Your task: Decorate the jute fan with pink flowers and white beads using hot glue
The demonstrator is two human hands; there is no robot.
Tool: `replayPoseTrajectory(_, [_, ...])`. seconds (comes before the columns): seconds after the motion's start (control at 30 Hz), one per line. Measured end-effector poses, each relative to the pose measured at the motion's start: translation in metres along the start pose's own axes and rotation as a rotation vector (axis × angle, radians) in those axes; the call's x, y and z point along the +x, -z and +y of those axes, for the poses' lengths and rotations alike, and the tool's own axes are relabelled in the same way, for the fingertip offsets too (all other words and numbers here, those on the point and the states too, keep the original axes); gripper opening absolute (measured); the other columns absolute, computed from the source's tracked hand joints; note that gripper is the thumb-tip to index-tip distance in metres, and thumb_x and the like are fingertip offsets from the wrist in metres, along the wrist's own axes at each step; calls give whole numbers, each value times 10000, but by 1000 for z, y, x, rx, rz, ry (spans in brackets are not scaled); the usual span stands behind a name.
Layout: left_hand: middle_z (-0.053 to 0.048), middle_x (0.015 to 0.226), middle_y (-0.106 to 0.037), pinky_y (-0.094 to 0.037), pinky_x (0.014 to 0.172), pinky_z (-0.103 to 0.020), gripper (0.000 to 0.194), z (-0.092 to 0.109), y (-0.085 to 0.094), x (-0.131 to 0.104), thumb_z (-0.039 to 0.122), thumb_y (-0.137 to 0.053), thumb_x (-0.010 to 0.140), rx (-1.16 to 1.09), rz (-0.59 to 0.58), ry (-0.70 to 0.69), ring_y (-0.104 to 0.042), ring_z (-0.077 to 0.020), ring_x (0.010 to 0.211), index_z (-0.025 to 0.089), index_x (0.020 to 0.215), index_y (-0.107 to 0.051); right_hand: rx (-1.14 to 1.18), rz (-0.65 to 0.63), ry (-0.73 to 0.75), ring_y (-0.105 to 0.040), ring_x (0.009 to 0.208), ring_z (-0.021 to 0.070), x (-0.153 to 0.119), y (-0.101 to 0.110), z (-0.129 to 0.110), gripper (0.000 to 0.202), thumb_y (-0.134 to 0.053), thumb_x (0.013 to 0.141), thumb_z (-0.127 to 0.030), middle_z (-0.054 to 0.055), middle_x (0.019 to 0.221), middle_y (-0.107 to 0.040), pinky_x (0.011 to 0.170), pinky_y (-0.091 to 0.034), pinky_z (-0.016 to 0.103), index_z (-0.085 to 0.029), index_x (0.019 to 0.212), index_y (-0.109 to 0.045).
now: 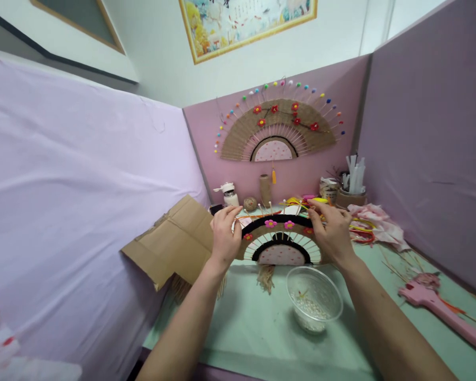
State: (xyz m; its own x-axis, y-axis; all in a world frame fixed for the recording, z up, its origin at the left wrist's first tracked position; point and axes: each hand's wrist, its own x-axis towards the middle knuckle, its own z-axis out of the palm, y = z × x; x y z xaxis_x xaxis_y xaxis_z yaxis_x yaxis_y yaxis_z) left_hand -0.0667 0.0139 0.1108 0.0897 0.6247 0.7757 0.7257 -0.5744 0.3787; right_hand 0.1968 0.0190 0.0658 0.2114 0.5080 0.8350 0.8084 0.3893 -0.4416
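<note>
A small craft fan [280, 225] with a black curved band, pink and red flowers, thin sticks and a spotted half-round base stands upright over the green table. My left hand [227, 235] pinches its upper left edge between thumb and fingers. At its upper right edge is my right hand [332, 230], thumb and fingers closed on it. Pale-tipped sticks rise above the black band. Beige fringe [266, 279] lies just below the fan. In front of it, to the right, sits a clear plastic bowl [314, 299] holding small pale beads.
Folded cardboard [174, 241] leans at the left. A pink glue gun [444, 312] and loose sticks lie at the right. Behind are a white-topped bottle [230, 197], a brown tube [265, 190] and a pot of white strips [351, 198]. A larger fan [277, 124] hangs on the pink panel.
</note>
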Motion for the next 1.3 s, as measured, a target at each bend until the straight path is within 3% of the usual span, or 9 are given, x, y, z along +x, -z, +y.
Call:
replayPoseTrajectory(0.5, [-87,1214,-615,-348,1027,-439,373,-3,-2,4,105,-464,838,59,-49,-47,-486,-250,1187,230,1126,-665,-24,8,20,-647,923,246,-2,0,-1,315,-435,957,-360,68,960,-730,895,-310,398,-227,1161,-635])
replayPoseTrajectory(0.73, [-119,1290,-570,-330,1063,-440,509,-11,2,-4,91,-466,815,-2,22,7,-470,-258,1227,205,1307,-535,-26,16,27,-648,923,247,-2,0,0,317,-438,959,-362,79,961,-734,891,-307,393,-210,1145,-644])
replayPoseTrajectory(0.93, [-115,1281,-571,-314,1082,-447,517,-17,3,-21,79,-460,807,-15,29,64,-463,-265,1238,218,1295,-564,-35,17,39,-645,923,247,-2,-1,1,329,-430,965,-372,80,959,-738,888,-299,393,-201,1141,-648])
replayPoseTrajectory(1.3, [-102,1262,-570,-335,1071,-456,476,-21,2,-19,81,-455,820,34,5,34,-459,-260,1224,244,1236,-619,-49,13,47,-641,912,247,-2,-1,2,321,-437,964,-366,70,945,-735,880,-302,395,-206,1153,-641])
